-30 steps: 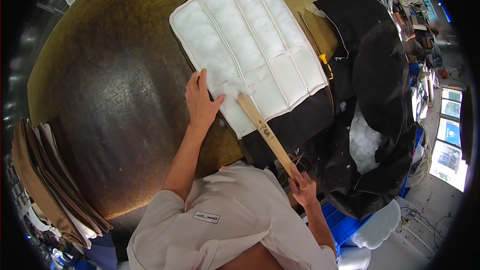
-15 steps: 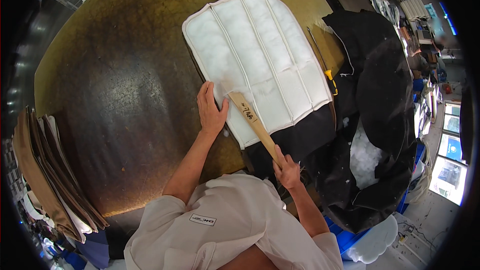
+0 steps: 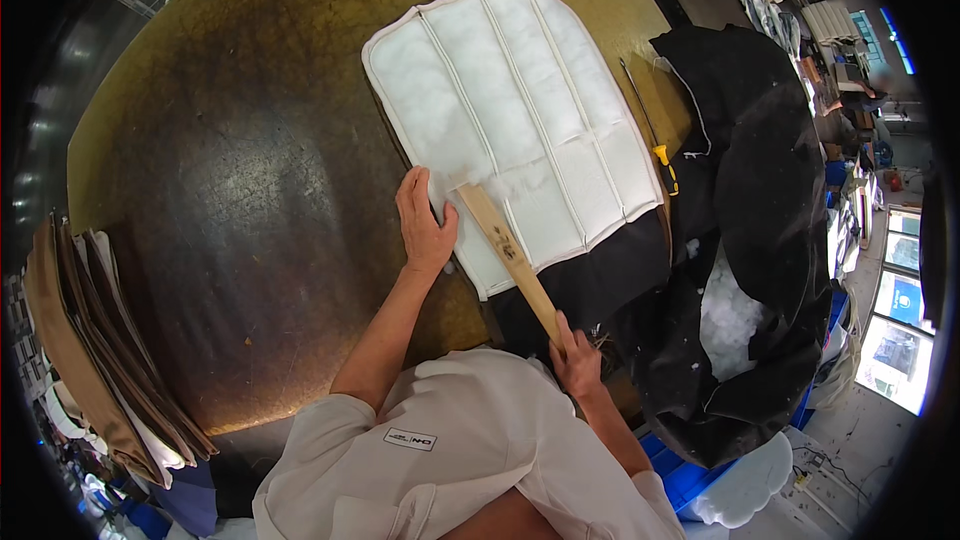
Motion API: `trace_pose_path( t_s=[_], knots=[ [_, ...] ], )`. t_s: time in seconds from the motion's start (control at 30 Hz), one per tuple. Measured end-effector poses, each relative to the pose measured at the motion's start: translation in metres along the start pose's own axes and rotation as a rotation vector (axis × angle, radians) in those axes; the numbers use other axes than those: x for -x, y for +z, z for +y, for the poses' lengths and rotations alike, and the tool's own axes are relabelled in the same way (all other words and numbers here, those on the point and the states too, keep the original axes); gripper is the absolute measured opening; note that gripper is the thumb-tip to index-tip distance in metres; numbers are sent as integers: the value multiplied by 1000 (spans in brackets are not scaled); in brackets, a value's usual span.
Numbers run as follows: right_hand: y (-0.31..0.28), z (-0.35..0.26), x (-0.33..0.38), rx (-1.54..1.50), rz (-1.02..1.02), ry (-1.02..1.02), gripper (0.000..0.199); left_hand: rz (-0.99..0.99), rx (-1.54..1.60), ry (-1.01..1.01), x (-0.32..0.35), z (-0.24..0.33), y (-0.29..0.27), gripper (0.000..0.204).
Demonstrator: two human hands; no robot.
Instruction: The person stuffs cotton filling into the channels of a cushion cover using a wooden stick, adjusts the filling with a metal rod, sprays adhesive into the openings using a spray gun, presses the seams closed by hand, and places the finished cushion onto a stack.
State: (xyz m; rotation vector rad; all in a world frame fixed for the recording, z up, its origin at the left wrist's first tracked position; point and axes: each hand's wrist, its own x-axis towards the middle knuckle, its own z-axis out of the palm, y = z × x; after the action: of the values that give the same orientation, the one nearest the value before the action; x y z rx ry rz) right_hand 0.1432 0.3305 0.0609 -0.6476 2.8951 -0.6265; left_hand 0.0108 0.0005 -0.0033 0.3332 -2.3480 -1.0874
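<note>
A white padded panel (image 3: pixel 520 110) with several lengthwise channels, puffy with white filling in its upper part, lies on the table. My right hand (image 3: pixel 577 357) is closed round the near end of a flat wooden slat (image 3: pixel 515 258). The slat's far end meets the left-hand channel, and I cannot make out how far it goes in. On the panel's left edge rests my left hand (image 3: pixel 428 228), fingers stretched out and thumb apart. Black fabric (image 3: pixel 610 265) shows beneath the panel's near edge.
A screwdriver (image 3: pixel 662 155) with a yellow handle lies right of the panel. Further right, a large black bag (image 3: pixel 765 170) gapes around loose white filling (image 3: pixel 728 315). Brown and white fabric pieces (image 3: pixel 95 340) hang at the left of the worn table (image 3: pixel 250 180).
My right hand has drawn the slat slightly back toward me, and more of its length shows outside the panel. The left hand stays almost where it was on the panel's edge.
</note>
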Motion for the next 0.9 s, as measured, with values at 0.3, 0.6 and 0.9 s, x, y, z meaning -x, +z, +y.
trace_pose_path(
  t_s=[0.3, 0.6, 0.9],
  knots=[
    [-36, -28, 46, -31, 7, 166, 69, -38, -33, 47, -7, 2, -2, 66],
    [-26, -32, 29, -63, -71, 232, 72, -154, 35, 252, -41, 18, 7, 45],
    [-45, -14, 82, -19, 15, 227, 68, -482, -13, 163, -44, 46, 29, 48]
  ],
)
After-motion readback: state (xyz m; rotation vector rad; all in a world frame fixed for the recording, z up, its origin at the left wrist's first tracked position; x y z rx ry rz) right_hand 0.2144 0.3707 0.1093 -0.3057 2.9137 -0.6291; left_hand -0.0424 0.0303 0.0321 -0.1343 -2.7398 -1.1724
